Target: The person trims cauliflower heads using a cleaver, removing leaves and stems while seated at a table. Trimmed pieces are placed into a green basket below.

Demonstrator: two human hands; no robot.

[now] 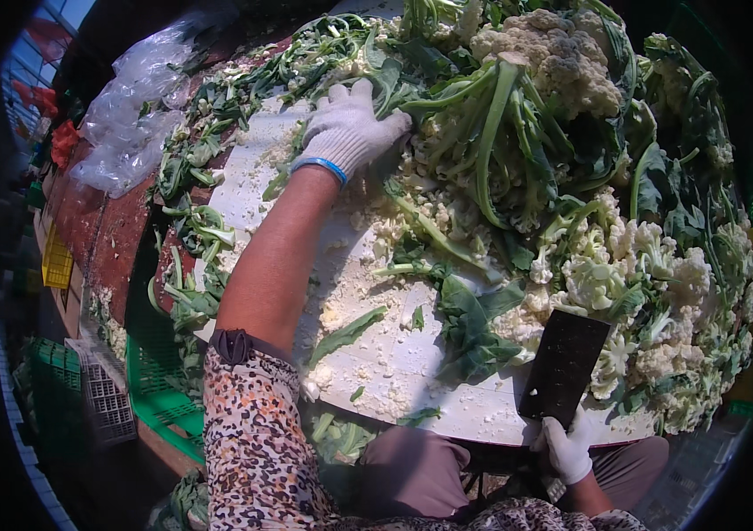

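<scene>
My left hand (353,126), in a white knit glove with a blue cuff, reaches to the far side of the white board (376,332). Its fingers are spread at the edge of some cut green leaves (386,83), with the fingertips partly among them. My right hand (565,445), also in a white glove, grips a cleaver (565,365) by its handle near the front edge. The dark rectangular blade points away from me, beside a pile of cauliflower florets (599,275). A large leafy cauliflower head (549,60) rests on the heap beyond.
Leaf trimmings (200,226) line the board's left side. Clear plastic bags (141,99) lie on a reddish-brown surface (104,232) at the far left. Below it are a green plastic crate (164,398) and a white crate (108,398). A loose leaf (346,337) lies among crumbs.
</scene>
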